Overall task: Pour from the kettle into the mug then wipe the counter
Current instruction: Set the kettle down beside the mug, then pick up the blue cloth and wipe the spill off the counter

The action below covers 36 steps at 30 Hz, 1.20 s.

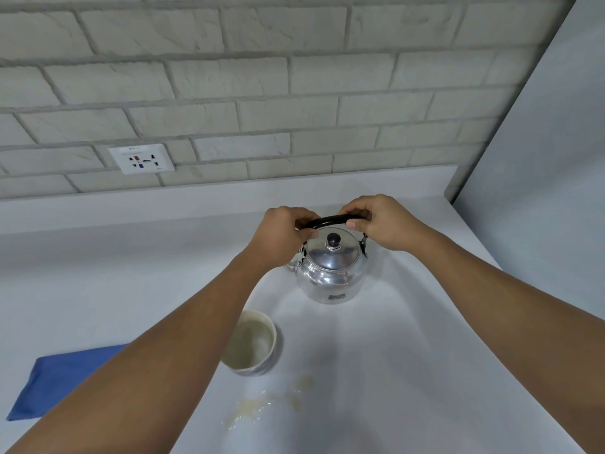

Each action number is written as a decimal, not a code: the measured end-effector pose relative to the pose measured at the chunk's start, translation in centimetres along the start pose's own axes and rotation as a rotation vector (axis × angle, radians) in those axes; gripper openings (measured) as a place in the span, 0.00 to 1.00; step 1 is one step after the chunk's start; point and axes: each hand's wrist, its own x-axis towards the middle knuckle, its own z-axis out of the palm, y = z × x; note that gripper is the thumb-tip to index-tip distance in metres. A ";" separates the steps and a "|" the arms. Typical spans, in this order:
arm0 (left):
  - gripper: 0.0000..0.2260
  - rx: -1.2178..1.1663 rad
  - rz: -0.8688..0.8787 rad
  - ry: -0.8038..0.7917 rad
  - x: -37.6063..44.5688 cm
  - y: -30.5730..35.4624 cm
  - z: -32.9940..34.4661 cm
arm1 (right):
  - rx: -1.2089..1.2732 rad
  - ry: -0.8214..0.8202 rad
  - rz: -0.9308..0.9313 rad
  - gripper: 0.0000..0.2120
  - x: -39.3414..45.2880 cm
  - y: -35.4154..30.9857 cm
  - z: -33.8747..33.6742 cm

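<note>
Overall light: looking soft and even, kind of cool, nothing blown out.
Counter (376,339): glowing pale, catching faint blurry shadows under both forearms.
Kettle (330,273): throwing bright reflections off the lid, dropping a soft shadow around its base.
Brick wall (262,77): bending at the edges, wide-angle stretch showing in the mortar lines.
Sharpness: staying a bit soft everywhere, socket (141,158) markings smearing out.
</note>
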 end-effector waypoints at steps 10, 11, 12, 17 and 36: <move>0.07 -0.136 -0.052 0.111 -5.8 -2.0 -5.8 | 0.067 0.202 -0.007 0.08 -1.5 -4.2 1.1; 0.06 -0.145 -0.065 0.114 -7.2 -2.6 -7.1 | 0.122 0.228 -0.004 0.07 -2.1 -5.2 1.7; 0.06 -0.149 -0.077 0.113 -8.7 -3.4 -8.4 | 0.181 0.246 -0.006 0.07 -2.7 -6.4 2.4; 0.07 -0.113 -0.193 0.087 -16.1 -7.3 -13.6 | 0.369 0.183 -0.034 0.05 -5.9 -12.0 8.2; 0.35 0.072 -0.521 0.000 -30.1 -24.7 -19.7 | 0.162 -0.237 0.026 0.28 -7.5 -20.9 33.8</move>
